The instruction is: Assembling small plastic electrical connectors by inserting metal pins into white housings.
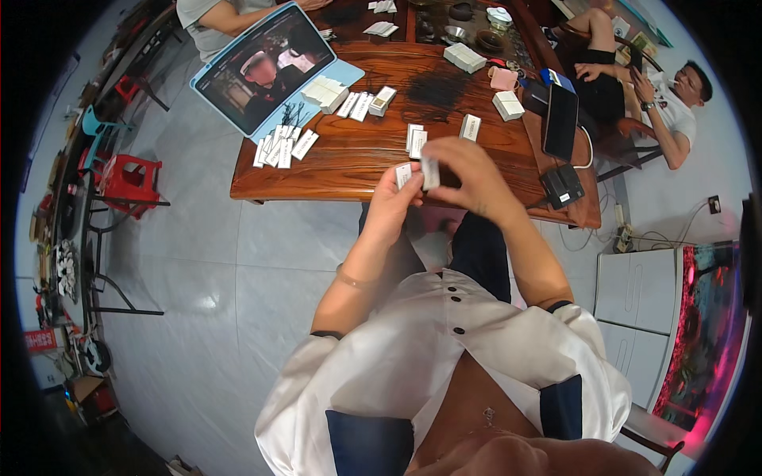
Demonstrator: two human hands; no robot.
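My left hand is closed on a small white tag with faint print, held just off the table's near edge. Close beside it, my right hand pinches another white piece, seen nearly edge-on and a little blurred. Past my hands, a few white tags lie overlapped on the wooden table. One small white stack sits to their right. A heap of thin black strings spreads over the table's middle.
A tablet in a light blue case stands at the left, with fanned tags before it. Stacks of white tags, a dark phone and a black box lie right. Two other people sit nearby. A red stool stands left.
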